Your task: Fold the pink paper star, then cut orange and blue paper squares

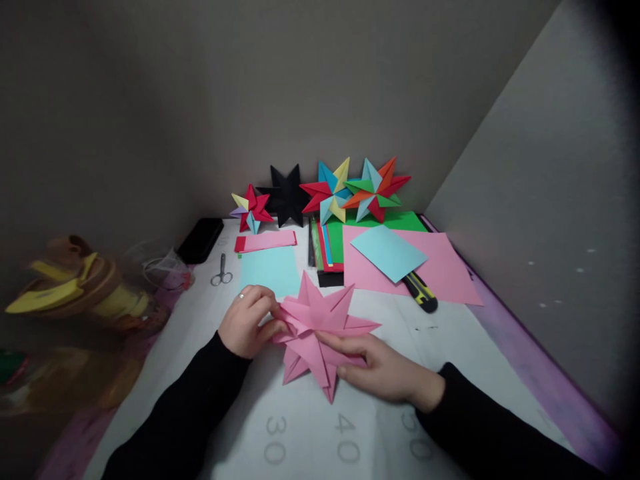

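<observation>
Where my view blurs at ten o'clock from the pink folded-paper star (345, 310), what looks like a round brown container (106, 270) has curved yellow pieces (45, 298) at it; whether they sit inside, I cannot tell. A black smartphone (201, 240) and small metal scissors (221, 272) also lie towards ten o'clock. At nine o'clock, my left hand (250, 320) pinches the star's left side between thumb and fingers. Towards eleven o'clock are pink and red paper strips (267, 241), a light-blue sheet (270, 267), a small multicoloured star (256, 208) and a black paper star (287, 197). The pink star is between my hands, both touching it, its points radiating with no clear long axis; one tip points near twelve, another near six. Two larger multicoloured stars (334, 192) stand from twelve to one. My right hand (383, 367), at four o'clock, has its index finger near the centre and its thumb low on the right, holding the paper lightly; it seems nearer the middle than my left. Between one and two, a light-blue square (389, 253) overlaps a pink sheet (450, 273) and partly covers a black-and-yellow utility knife (421, 292).
</observation>
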Available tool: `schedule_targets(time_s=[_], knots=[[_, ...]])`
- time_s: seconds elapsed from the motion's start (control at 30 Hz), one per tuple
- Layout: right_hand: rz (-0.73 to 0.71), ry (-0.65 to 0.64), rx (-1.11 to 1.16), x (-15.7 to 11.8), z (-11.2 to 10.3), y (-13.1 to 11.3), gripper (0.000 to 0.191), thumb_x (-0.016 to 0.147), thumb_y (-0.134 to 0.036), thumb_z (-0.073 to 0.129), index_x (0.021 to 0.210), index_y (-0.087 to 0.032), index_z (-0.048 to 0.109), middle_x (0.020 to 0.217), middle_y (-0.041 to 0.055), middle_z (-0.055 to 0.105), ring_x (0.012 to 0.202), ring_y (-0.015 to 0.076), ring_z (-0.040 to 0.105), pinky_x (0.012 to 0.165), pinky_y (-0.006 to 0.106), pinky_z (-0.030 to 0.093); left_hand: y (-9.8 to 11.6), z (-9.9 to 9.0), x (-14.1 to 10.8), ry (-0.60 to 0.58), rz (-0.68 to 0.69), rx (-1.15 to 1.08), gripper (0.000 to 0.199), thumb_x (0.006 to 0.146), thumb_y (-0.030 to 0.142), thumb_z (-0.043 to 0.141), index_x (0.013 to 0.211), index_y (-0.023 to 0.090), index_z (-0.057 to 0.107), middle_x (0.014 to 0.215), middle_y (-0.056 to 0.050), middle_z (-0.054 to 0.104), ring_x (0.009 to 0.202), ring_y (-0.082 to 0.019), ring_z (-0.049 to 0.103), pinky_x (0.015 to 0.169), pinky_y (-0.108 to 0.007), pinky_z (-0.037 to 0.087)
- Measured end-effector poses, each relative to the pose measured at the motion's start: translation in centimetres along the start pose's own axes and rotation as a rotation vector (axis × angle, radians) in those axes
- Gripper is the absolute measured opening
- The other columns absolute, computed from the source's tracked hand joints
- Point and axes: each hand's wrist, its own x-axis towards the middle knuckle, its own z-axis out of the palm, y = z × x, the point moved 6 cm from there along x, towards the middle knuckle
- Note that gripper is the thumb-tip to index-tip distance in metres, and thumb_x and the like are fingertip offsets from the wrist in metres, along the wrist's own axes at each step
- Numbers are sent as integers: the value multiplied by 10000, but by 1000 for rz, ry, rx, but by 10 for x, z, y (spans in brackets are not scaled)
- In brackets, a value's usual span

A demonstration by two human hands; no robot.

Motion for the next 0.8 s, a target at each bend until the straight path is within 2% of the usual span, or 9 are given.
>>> schedule_targets(time_s=[0.07, 0.13, 0.2, 0.27, 0.4, 0.6, 0.8], knots=[[-7, -7, -3, 0, 1, 0, 554, 861, -225, 545, 1385, -262, 367, 1468, 51, 341, 1352, 213, 323, 1110, 443, 260, -2, -4, 2, 46, -46, -123, 150, 791, 273, 645, 721, 178, 553, 801, -46, 587, 769, -180, 556, 722, -315, 447], [-18, -20, -9, 1, 2, 0, 560, 859, -213, 543, 1387, -264, 362, 1469, 51, 339, 1349, 210, 329, 1107, 439, 267, -8, -5, 2, 74, -153, -209, 153, 789, 255, 634, 699, 183, 533, 759, -30, 600, 732, -164, 560, 687, -294, 451], [-26, -24, -11, 1, 3, 0, 565, 856, -201, 542, 1387, -269, 361, 1468, 50, 339, 1344, 208, 339, 1103, 438, 275, -13, -3, 1, 57, -261, -236, 131, 779, 252, 631, 709, 185, 543, 707, -8, 605, 660, -144, 546, 622, -268, 445], [-30, -19, -8, 1, 2, -2, 564, 854, -193, 539, 1385, -273, 365, 1464, 46, 346, 1341, 209, 346, 1102, 439, 278, -16, -1, -1, 21, -312, -237, 112, 756, 261, 650, 759, 183, 570, 711, 0, 619, 635, -135, 545, 601, -259, 443], [-26, -1, 7, 1, 1, -4, 560, 847, -186, 540, 1378, -265, 381, 1456, 46, 362, 1336, 211, 355, 1102, 438, 277, -16, 0, -2, 19, -302, -259, 116, 763, 243, 640, 850, 174, 604, 773, -18, 644, 687, -141, 567, 645, -269, 454], [-14, 7, 2, 0, 0, -3, 548, 848, -203, 546, 1373, -243, 393, 1450, 57, 371, 1334, 208, 358, 1098, 430, 288, -17, 3, -4, 26, -357, -411, 87, 790, 229, 623, 846, 174, 586, 769, -8, 611, 683, -127, 538, 648, -260, 432], [-11, 4, 15, -1, 0, -1, 541, 855, -209, 539, 1373, -256, 389, 1453, 50, 365, 1341, 210, 345, 1084, 432, 313, -7, 2, 2, -45, -291, -476, 53, 832, 176, 545, 855, 171, 593, 795, -15, 595, 697, -122, 513, 646, -252, 414]])
